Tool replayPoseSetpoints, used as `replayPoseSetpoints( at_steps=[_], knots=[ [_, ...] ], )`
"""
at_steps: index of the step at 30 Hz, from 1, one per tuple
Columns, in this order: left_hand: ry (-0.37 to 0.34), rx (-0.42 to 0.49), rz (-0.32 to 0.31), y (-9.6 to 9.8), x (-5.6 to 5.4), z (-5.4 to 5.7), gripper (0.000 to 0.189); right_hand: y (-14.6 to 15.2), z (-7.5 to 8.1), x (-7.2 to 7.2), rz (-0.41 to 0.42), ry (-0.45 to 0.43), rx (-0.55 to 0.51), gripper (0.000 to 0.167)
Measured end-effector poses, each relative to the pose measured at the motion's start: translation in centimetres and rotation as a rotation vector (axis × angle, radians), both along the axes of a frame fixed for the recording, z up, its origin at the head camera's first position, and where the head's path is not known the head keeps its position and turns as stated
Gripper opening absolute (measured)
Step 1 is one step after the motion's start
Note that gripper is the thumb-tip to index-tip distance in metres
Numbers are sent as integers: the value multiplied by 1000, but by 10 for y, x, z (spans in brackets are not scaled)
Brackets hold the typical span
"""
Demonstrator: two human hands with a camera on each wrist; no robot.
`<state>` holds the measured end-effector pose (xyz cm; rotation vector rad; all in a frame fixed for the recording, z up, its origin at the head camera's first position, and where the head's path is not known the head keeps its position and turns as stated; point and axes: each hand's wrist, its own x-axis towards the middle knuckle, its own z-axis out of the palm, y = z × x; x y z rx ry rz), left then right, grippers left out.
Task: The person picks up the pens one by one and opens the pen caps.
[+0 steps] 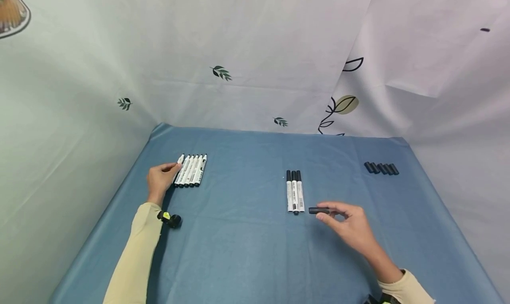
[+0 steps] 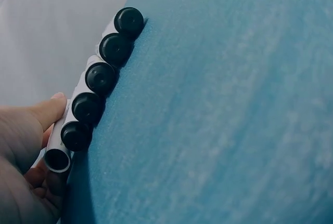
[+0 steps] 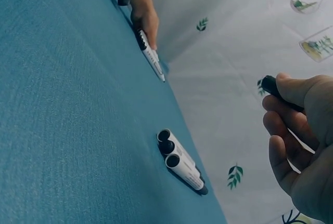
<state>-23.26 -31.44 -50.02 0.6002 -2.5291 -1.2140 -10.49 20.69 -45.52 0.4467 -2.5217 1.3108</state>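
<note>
At the left of the table, my left hand (image 1: 161, 178) pinches a white marker (image 1: 181, 159) at the outer end of a row. In the left wrist view this marker's near end (image 2: 57, 159) is hollow. Several uncapped white markers (image 1: 194, 171) lie close beside it, their near ends black. My right hand (image 1: 347, 222) holds a black marker cap (image 1: 318, 210) between thumb and fingers, just right of three capped markers (image 1: 295, 198) lying together. Of those three, the middle one has a black near end (image 3: 167, 146); the outer two show hollow ends in the right wrist view.
Several black caps (image 1: 381, 168) lie in a row at the far right of the blue-covered table (image 1: 239, 242). Pale curtains (image 1: 247, 38) with leaf prints rise behind and along both sides. Each wrist wears a small black camera (image 1: 172, 220).
</note>
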Motion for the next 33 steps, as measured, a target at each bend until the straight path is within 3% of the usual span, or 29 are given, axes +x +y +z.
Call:
replayPoseSetpoints(
  at_steps=[15, 22, 28, 33],
  knots=[
    [19, 29, 12, -1, 2, -2, 48, 4, 2, -2, 20, 25, -28, 24],
    [157, 17, 17, 12, 9, 0, 46, 9, 0, -10, -1, 81, -78, 28],
    [285, 16, -56, 37, 25, 11, 42, 21, 4, -18, -76, 94, -67, 27],
    [353, 66, -103, 59, 37, 24, 34, 34, 5, -28, -140, 111, -95, 26]
  ],
)
